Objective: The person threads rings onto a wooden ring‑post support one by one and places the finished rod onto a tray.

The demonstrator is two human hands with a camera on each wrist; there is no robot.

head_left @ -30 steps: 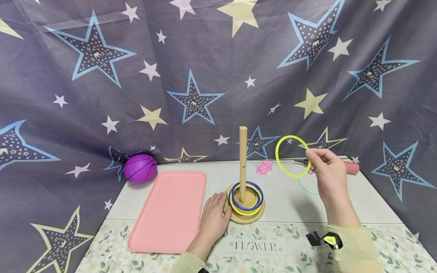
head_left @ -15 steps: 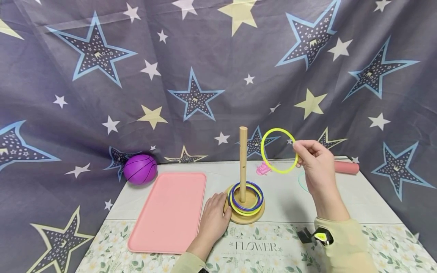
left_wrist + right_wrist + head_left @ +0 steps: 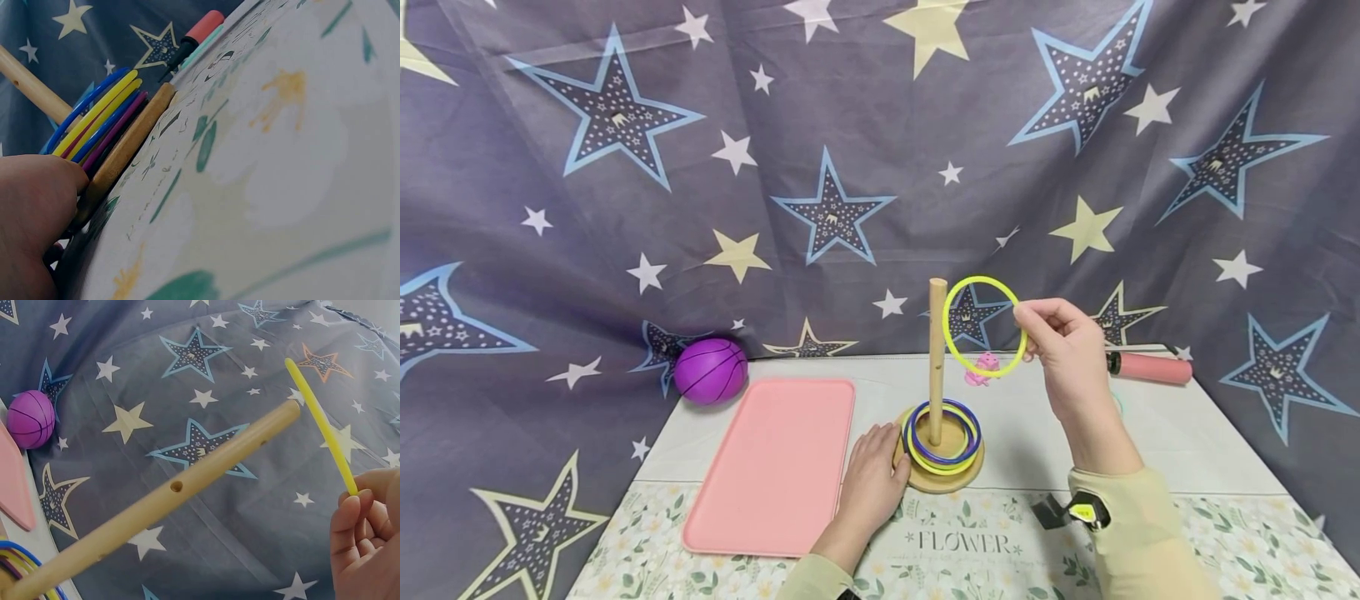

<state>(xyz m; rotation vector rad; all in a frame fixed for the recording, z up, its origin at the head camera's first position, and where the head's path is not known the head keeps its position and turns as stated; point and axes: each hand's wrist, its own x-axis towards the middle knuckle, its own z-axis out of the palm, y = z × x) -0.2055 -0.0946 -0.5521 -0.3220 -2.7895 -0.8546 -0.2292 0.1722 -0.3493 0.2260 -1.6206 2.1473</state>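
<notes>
In the head view my right hand pinches a yellow ring by its right side, thumb against fingers. The ring stands upright in the air, close to the right of the top of a wooden peg. In the right wrist view the ring appears edge-on beside the peg tip. Several blue, yellow and purple rings lie stacked around the foot of the peg. My left hand rests at the left edge of the round wooden base, thumb along the front, fingers relaxed.
A pink tray lies left of the stand, with a purple ball behind it. A small pink toy sits behind the peg. Farther right are a red-pink hand pump and part of a teal ring.
My right hand has carried the yellow ring leftward and slightly up, from well right of the peg to right beside its top. The left hand has stayed put.
</notes>
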